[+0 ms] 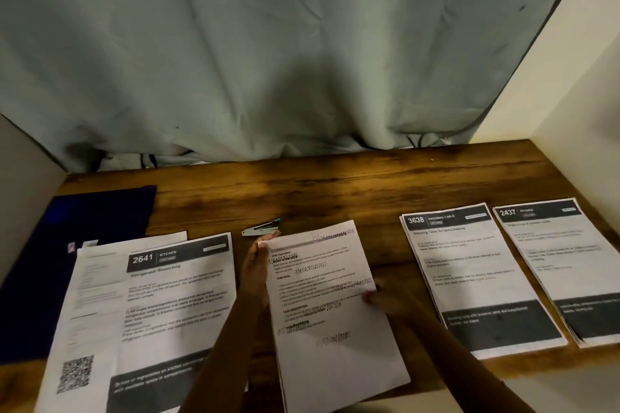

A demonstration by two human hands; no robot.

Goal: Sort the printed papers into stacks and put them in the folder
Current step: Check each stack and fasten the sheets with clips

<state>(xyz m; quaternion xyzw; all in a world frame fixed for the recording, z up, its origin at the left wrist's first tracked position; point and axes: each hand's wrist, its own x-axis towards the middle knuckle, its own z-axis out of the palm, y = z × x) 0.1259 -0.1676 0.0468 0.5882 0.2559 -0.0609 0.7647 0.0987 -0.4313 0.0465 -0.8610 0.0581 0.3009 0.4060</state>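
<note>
Both hands hold a small stack of printed papers (330,312) with scribbled handwriting over the middle of the wooden table (335,188). My left hand (256,270) grips the stack's upper left edge, thumb on top. My right hand (377,295) pinches its right edge. Left of it lies the "2641 Kitchen" stack (174,305), overlapping a sheet with a QR code (84,329). On the right lie the "3638 Dressing Table" stack (476,278) and the "2437 Kitchen" stack (563,261). A dark blue folder (90,221) lies closed at the far left.
A small stapler (261,228) lies just beyond the held papers. A grey curtain (268,60) hangs along the table's back edge. A white wall (570,77) borders the right side and a grey panel (23,184) the left.
</note>
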